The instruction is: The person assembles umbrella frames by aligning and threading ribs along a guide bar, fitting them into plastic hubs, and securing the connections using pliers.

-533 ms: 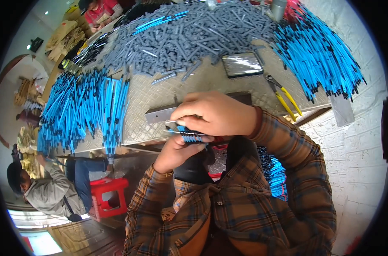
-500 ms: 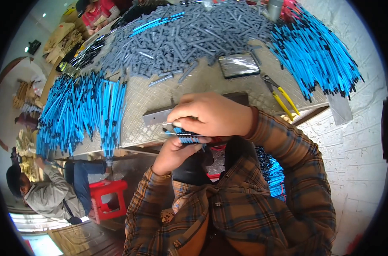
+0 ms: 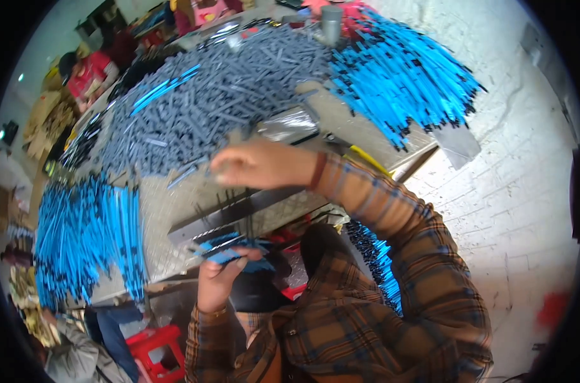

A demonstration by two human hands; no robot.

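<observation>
My left hand [image 3: 216, 281] is closed around a small bundle of blue strips with black parts [image 3: 225, 254], in front of the table edge. A thin, pale twisted rod lies across the top of the bundle. My right hand [image 3: 264, 165] is raised above the table, between a dark metal bar [image 3: 191, 231] and the heap of grey tubes [image 3: 207, 96]. Its fingers are smeared by motion, so I cannot see whether they hold anything. Several thin dark pins stand up from the bar, just beyond the bundle.
Blue sticks with black ends lie in piles at left [image 3: 79, 236] and far right [image 3: 405, 76]. A film-wrapped box [image 3: 287, 126] and yellow-handled pliers [image 3: 370, 159] lie past my right forearm. A metal cup [image 3: 331, 25] stands at the back. A red stool [image 3: 153, 351] and co-workers are at left.
My right hand has left the bundle and moved out over the table. My left hand still holds the bundle, now lower and more tilted. The whole view has swung round.
</observation>
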